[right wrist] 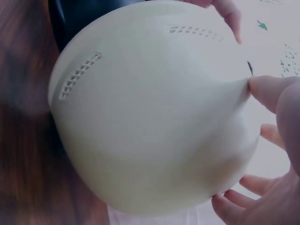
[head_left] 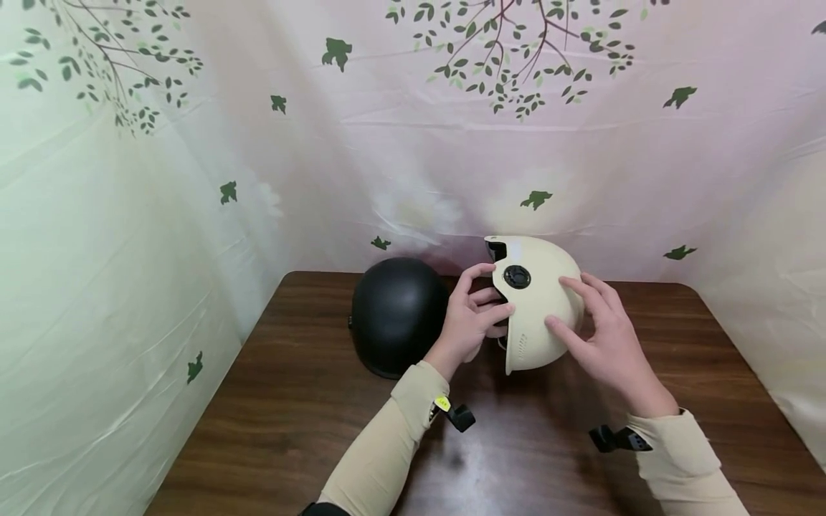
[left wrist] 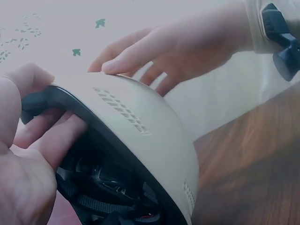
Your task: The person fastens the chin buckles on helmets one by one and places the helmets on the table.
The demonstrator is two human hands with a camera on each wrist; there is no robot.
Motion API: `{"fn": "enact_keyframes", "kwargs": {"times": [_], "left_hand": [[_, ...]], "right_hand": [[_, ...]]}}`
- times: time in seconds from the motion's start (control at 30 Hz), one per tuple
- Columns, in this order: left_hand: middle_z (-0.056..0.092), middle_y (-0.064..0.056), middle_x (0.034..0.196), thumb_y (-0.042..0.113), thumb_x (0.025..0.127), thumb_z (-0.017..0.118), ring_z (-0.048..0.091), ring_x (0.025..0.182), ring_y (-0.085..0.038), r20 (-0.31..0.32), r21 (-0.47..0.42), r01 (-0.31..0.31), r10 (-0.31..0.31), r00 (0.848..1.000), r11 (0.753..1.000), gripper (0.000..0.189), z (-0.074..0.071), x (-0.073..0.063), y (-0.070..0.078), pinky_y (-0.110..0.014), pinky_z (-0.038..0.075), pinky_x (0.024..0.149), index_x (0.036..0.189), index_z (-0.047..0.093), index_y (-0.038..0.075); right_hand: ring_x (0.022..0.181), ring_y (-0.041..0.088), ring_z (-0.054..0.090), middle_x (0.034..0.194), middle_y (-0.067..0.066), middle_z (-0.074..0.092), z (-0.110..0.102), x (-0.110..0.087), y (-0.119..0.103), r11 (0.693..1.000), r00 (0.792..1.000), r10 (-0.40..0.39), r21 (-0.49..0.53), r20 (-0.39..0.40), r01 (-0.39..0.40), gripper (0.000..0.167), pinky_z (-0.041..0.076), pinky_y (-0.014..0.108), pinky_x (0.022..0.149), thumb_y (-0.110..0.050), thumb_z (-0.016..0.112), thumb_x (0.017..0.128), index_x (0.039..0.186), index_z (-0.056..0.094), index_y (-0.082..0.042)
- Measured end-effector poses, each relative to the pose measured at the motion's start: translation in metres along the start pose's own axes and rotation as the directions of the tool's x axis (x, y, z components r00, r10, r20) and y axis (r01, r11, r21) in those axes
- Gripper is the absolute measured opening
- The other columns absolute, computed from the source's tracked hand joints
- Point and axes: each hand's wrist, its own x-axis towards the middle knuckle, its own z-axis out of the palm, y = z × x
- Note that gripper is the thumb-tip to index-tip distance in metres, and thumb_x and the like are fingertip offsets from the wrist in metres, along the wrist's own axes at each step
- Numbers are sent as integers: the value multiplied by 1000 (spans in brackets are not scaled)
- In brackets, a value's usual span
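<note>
A cream helmet (head_left: 538, 308) is turned on its side, its opening towards the left, with a round black disc on the shell. My left hand (head_left: 470, 315) grips its rim, fingers inside the opening and thumb near the edge. Black padding and straps (left wrist: 108, 187) show inside in the left wrist view. On the crown side, the spread fingers of my right hand (head_left: 603, 333) touch the smooth outer shell (right wrist: 154, 108). Beside my left hand a black helmet (head_left: 396, 315) rests dome up on the table.
Both helmets are towards the far edge of the dark wooden table (head_left: 310, 430). Behind it hangs a pale curtain (head_left: 413, 158) printed with leaves and birds, which also closes off the left and right sides.
</note>
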Motion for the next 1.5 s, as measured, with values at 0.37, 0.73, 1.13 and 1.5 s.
{"fn": "enact_keyframes", "kwargs": {"times": [0.37,0.73,1.13,1.5], "left_hand": [[73,-8,110,-13,93,68,75,89,-19,-1,-108,16,-17,1000,994,69,-12,-9,-8,-38,63,64,146,49,27],[72,-9,117,-7,96,66,75,94,-18,2,-68,9,-9,1000,998,73,-20,-14,-4,-36,63,67,157,38,21],[72,-7,115,9,95,72,75,89,-19,-56,220,45,-34,998,974,69,-21,-13,11,-44,64,74,153,48,38],[66,-1,105,28,93,79,67,79,-9,-63,703,-31,106,992,711,66,-31,-18,28,-26,57,74,154,54,33]], "right_hand": [[143,45,38,161,23,37,0,-4,0,999,999,48,24,25,-48,70,44,61,96,-23,84,89,151,53,-16],[144,40,35,157,20,42,-6,3,3,998,999,40,45,19,-40,71,36,69,100,-21,84,88,152,52,-15],[142,50,32,157,24,39,-4,6,2,999,999,39,35,18,-39,72,32,73,98,-22,83,88,152,52,-15],[137,56,31,157,27,36,5,6,-5,999,998,28,29,48,-30,73,35,72,91,-24,85,88,153,52,-15]]}}
